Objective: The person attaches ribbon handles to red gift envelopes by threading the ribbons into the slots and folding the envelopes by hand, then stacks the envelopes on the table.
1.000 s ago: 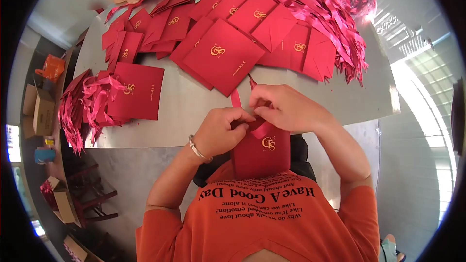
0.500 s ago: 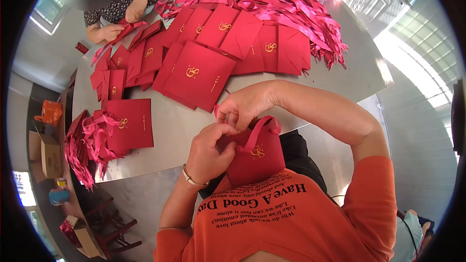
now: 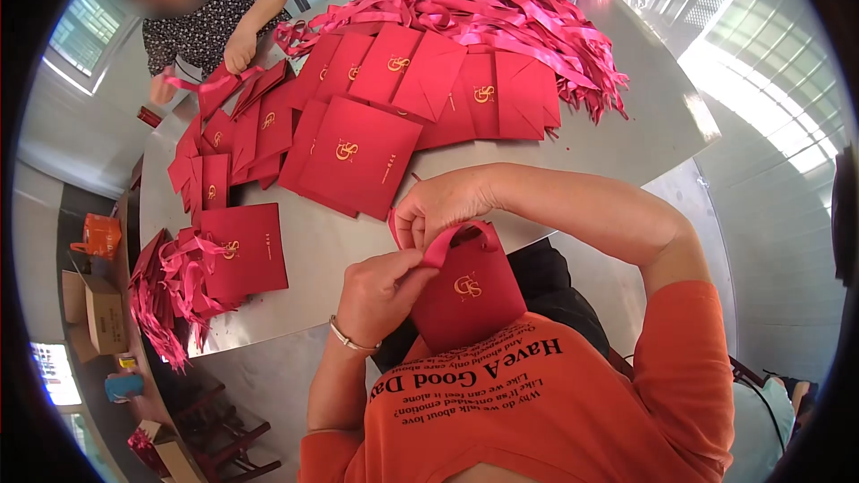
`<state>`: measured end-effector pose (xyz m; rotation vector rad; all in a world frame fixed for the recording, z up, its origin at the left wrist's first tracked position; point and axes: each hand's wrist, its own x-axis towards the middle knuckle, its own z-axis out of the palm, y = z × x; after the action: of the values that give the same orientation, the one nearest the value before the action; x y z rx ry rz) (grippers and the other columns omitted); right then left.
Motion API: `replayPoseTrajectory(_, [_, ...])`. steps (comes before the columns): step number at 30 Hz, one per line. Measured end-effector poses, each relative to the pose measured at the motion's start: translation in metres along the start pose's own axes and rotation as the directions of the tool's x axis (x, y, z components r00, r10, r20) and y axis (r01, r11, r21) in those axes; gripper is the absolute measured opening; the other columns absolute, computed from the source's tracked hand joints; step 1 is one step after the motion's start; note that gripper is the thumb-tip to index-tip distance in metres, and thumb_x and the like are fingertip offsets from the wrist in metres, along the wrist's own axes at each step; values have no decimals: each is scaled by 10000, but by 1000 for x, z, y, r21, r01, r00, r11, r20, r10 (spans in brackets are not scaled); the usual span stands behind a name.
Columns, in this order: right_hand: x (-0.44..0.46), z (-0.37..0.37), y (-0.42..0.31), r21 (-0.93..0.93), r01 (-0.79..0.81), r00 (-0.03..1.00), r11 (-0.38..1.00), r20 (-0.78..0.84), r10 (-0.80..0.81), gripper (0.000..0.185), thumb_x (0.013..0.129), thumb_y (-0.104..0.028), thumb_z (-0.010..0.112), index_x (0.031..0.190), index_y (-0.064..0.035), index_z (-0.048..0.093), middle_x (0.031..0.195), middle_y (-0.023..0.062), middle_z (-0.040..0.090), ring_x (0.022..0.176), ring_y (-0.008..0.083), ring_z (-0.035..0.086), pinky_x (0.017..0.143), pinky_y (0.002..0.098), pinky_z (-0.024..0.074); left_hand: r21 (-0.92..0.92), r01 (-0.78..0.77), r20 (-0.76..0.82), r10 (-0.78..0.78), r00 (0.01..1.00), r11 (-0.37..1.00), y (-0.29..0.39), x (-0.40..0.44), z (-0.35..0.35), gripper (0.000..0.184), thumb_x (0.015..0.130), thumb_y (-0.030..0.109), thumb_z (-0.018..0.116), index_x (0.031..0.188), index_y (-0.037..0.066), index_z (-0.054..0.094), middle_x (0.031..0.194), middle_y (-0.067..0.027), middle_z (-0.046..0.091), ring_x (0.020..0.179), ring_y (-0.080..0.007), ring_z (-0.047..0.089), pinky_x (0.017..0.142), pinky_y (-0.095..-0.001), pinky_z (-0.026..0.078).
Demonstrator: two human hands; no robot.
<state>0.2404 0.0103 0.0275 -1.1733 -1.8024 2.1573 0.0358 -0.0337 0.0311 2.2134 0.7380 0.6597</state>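
Observation:
A small red paper gift bag with a gold logo rests against my orange shirt, tilted, with its top edge away from me. A pink ribbon handle arches over that edge. My left hand, wearing a bracelet, is closed with thumb and fingers pinching the ribbon at the bag's left side. Just beyond it, my right hand is bent over the bag's top with curled fingers. A piece of ribbon shows beside those fingers, but their tips are partly hidden.
Flat red bags overlap across the metal table. Behind them lies a large heap of pink ribbons. Bags with ribbons attached are stacked at left. Across the table, a co-worker's hand handles a ribbon and bag.
My left thumb and fingers have closed on the ribbon handle, which now runs into that hand. My right hand stays near the bag's top. One of the co-worker's hands has drawn outward with ribbon.

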Motion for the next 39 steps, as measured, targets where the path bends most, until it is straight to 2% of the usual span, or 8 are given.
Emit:
replayPoseTrajectory(7, [-2, 5, 1, -34, 39, 985, 999, -169, -44, 257, 746, -16, 721, 975, 9, 605, 821, 71, 680, 731, 109, 625, 620, 239, 482, 241, -45, -262, 109, 959, 969, -18, -16, 32, 229, 797, 4, 652, 993, 5, 534, 815, -174, 639, 637, -359, 623, 553, -404, 506])
replayPoseTrajectory(10, [-8, 9, -1, -86, 47, 971, 995, -229, -66, 235, 738, -16, 729, 925, -5, 588, 786, 62, 666, 697, 99, 607, 590, 243, 466, 213, -19, -351, 95, 932, 977, -24, -20, 38, 183, 830, -30, 595, 986, 1, 506, 749, -149, 617, 575, -298, 614, 515, -357, 480])
replayPoseTrajectory(19, [-6, 9, 4, -14, 35, 950, 999, -311, -38, 192, 733, 32, 671, 858, -7, 531, 780, 78, 639, 648, 111, 600, 517, 250, 460, 271, -224, -248, 293, 923, 936, -28, -16, 31, 242, 740, -68, 614, 934, 20, 498, 876, -177, 655, 707, -340, 642, 605, -395, 530])
replayPoseTrajectory(24, [-15, 13, 9, 46, 184, 889, 982, -434, -146, 179, 768, 24, 658, 901, 0, 540, 827, 89, 626, 675, 113, 608, 558, 251, 493, 243, -118, -269, 183, 945, 963, -29, -20, 34, 235, 719, -82, 606, 864, 28, 458, 947, -174, 671, 683, -283, 649, 570, -326, 525])
replayPoseTrajectory(28, [-31, 16, 21, 8, 338, 773, 941, -573, -273, 134, 817, -4, 660, 920, -4, 574, 818, 44, 623, 715, 90, 607, 615, 236, 493, 232, -123, -325, 196, 925, 965, -30, -18, 36, 250, 702, -72, 611, 877, 19, 458, 912, -224, 642, 718, -355, 647, 589, -388, 542])
replayPoseTrajectory(33, [-64, 38, 36, -49, 377, 659, 925, -687, -305, 140, 823, -29, 698, 916, -6, 597, 786, 16, 616, 685, 68, 591, 605, 215, 483, 232, -116, -356, 195, 914, 966, -30, -17, 38, 253, 678, -75, 604, 855, 21, 450, 912, -206, 626, 698, -332, 635, 551, -366, 530])
replayPoseTrajectory(35, [-73, 59, 41, -346, 285, 442, 894, -780, -443, 210, 789, -64, 755, 912, -4, 595, 771, 22, 620, 639, 67, 582, 557, 211, 478, 225, -95, -374, 176, 910, 970, -31, -17, 38, 252, 666, -80, 595, 843, 22, 447, 899, -195, 620, 694, -322, 630, 541, -360, 526])
replayPoseTrajectory(39, [-62, 102, 44, -468, -55, 240, 882, -864, -444, 361, 713, -151, 834, 944, -23, 589, 732, 38, 621, 583, 92, 613, 494, 246, 489, 228, -109, -413, 198, 889, 968, -34, -16, 40, 245, 647, -77, 571, 816, 31, 432, 874, -170, 611, 694, -298, 625, 545, -339, 505])
